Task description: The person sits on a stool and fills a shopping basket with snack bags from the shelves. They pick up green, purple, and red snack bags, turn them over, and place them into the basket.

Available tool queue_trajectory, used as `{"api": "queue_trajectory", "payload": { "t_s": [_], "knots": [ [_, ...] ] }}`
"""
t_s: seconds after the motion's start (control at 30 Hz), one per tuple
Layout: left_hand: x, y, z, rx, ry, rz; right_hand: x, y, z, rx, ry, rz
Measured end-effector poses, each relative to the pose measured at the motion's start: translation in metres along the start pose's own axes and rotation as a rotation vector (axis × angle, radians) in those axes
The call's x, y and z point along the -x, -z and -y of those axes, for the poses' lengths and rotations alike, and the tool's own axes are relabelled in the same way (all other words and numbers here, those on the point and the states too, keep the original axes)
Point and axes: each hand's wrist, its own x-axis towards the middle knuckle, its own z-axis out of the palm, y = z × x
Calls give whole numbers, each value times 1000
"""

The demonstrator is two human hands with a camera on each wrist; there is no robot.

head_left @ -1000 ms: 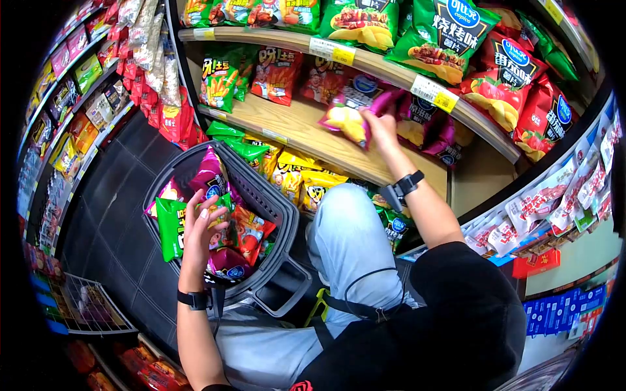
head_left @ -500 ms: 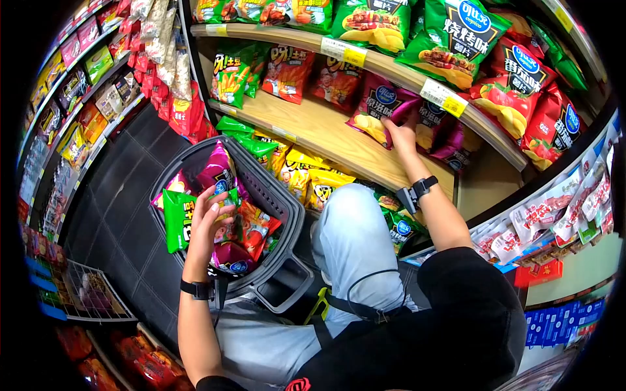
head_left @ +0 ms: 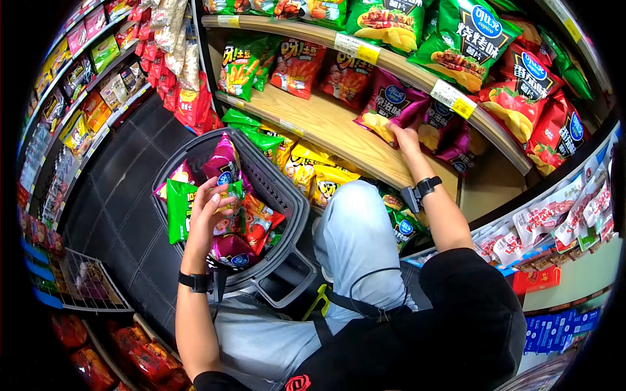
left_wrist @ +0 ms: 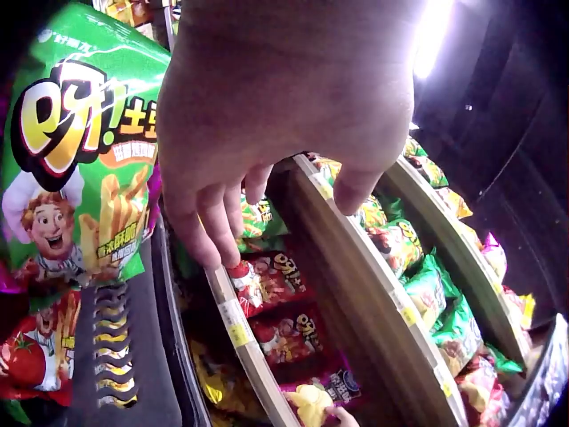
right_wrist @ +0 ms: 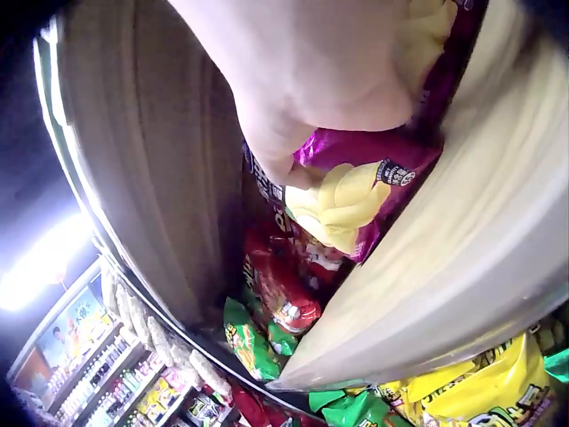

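My right hand (head_left: 409,142) grips a purple bag of potato chips (head_left: 390,101) by its side edge, thumb on the printed front. The bag stands upright on the wooden shelf (head_left: 300,117), between red snack bags (head_left: 345,75) and another purple chip bag (head_left: 435,127). In the right wrist view, yellow chips are printed on the held bag (right_wrist: 373,191). Over a grey shopping basket (head_left: 297,218) hangs my left hand (head_left: 207,212), fingers loosely spread, holding nothing. Beside it in the basket is a green snack bag (head_left: 178,212), with purple and orange-red bags (head_left: 259,221) around.
Green chip bags (head_left: 466,42) and red chip bags (head_left: 521,85) fill the shelf above. Yellow bags (head_left: 326,182) lie on the level below. A bent knee (head_left: 355,228) is between basket and shelf. Red packets (head_left: 193,107) hang at the left shelf end.
My right hand has moved the purple chip bag back and right, from tilted before the shelf to upright among the others. My left hand stays over the basket. The view has shifted slightly.
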Motion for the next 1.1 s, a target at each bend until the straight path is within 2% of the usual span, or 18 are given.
{"api": "queue_trajectory", "payload": {
  "t_s": [0.07,0.13,0.2,0.27,0.3,0.33,0.4,0.47,0.53,0.6,0.7,0.8,0.87,0.9,1.0,1.03,1.07,1.1],
  "knots": [
    [1,1,-1,-4,-2,-8,-1,2,-7,22,23,-52],
    [1,0,-3,-15,10,-14,22,7,6,-200,111,-67],
    [3,-4,-5,-13,2,-9,30,26,10,-83,50,-4],
    [4,-6,-7,-19,3,-6,43,34,8,-172,410,-105],
    [3,-6,-5,-20,3,-3,46,42,9,-227,423,-65],
    [2,-6,-3,-21,2,-2,53,53,7,-219,416,-78],
    [0,-8,-3,-30,6,-2,72,78,2,-389,198,-34],
    [1,-10,-4,-38,3,6,86,99,-1,-426,277,-117],
    [1,-12,-4,-37,5,16,94,128,-8,-328,69,-147],
    [1,-13,-5,-35,7,22,103,147,-10,-360,42,-229],
    [2,-16,-8,-9,4,28,108,156,-23,-396,191,-323],
    [3,-16,-9,-5,-2,35,102,161,-40,-236,231,-509],
    [4,-15,-11,-3,-9,36,112,166,-26,-242,-51,-520],
    [5,-14,-11,-3,-14,38,111,166,-30,-241,-47,-518],
    [4,-8,-8,-25,-25,52,105,159,-40,-149,51,-819],
    [4,-7,-8,-24,-31,51,105,157,-43,-338,17,-648],
    [4,-6,-7,-26,-26,52,105,154,-47,-344,112,-592],
    [4,-5,-6,-29,-20,53,101,151,-48,-100,84,-691]
  ]
}}
